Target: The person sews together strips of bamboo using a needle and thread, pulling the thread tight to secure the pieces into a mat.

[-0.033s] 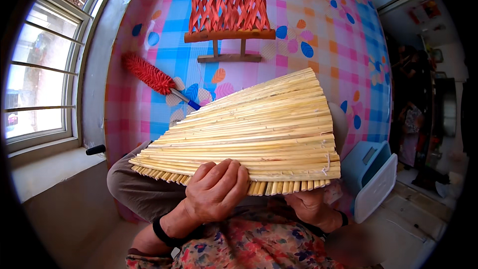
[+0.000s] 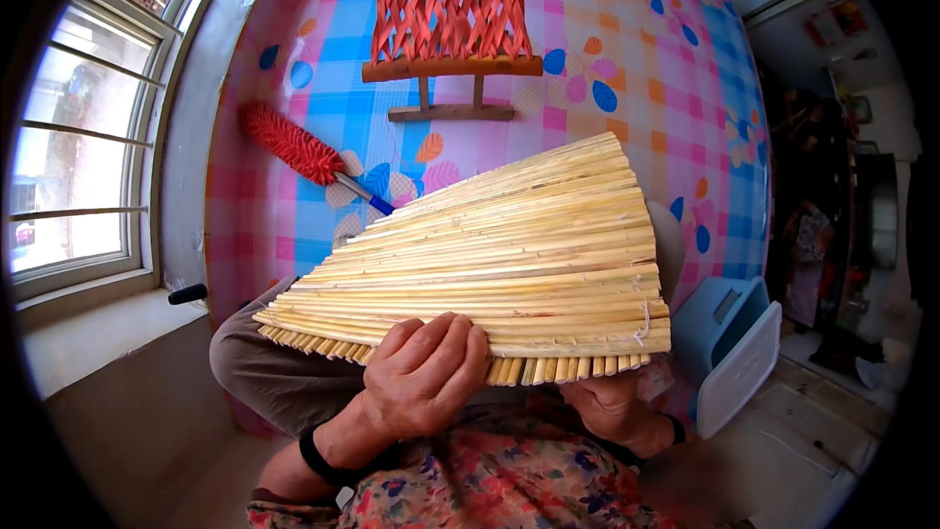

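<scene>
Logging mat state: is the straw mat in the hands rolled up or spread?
Spread. The straw mat fans out flat, its stalks side by side; the left hand grips its near edge from above and the right hand holds it from below.

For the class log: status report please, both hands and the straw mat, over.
Left hand grip closed over near edge of straw mat. Right hand under mat, grip mostly hidden. Mat fanned out across lap, nothing lying on it. Red brush on checked cloth beyond.

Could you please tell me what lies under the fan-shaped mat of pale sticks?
Under the stick mat, the right hand shows below its near edge, fingers hidden beneath. The left hand grips that edge from above. A bent knee is partly covered.
</scene>
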{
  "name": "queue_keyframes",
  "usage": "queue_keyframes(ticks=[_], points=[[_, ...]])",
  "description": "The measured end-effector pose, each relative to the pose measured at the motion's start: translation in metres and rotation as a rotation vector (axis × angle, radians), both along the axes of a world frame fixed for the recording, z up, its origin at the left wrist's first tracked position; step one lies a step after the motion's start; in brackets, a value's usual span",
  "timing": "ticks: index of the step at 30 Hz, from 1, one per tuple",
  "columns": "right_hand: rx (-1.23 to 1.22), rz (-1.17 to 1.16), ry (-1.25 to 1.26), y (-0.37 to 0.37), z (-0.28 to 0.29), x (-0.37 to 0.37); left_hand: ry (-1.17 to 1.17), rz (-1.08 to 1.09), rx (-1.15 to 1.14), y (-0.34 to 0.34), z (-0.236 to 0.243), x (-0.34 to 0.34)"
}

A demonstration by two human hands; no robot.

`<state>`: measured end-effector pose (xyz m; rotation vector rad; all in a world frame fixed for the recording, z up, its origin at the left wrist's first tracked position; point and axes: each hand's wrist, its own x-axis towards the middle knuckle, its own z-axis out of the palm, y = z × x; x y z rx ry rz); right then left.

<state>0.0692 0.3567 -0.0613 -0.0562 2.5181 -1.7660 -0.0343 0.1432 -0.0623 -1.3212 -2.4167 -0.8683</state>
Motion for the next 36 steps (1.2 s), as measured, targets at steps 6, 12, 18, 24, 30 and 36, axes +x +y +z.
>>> queue_keyframes(ticks=[6, 12, 18, 24, 30, 36], points=[[-0.021, 0.016, -0.064, -0.0015, 0.0039, 0.0017, 0.001, 0.048, -0.014, -0.0015, 0.0005, 0.0018], [-0.026, 0.011, -0.062, -0.0027, 0.0026, 0.0031, -0.008, 0.011, 0.007, -0.0031, -0.0002, -0.0004], [-0.076, 0.029, -0.115, -0.0027, 0.007, 0.0012, -0.002, 0.044, -0.007, -0.0039, -0.0016, 0.001], [-0.142, 0.009, -0.139, -0.0024, 0.0052, 0.0032, -0.015, 0.048, -0.006, -0.004, -0.0007, 0.0001], [-0.147, -0.029, -0.099, -0.0073, 0.0013, 0.0001, -0.012, 0.053, -0.001, -0.0045, -0.0012, -0.0011], [-0.213, -0.012, -0.174, -0.0084, 0.0054, -0.0035, -0.038, 0.058, 0.003, -0.0063, -0.0003, -0.0009]])
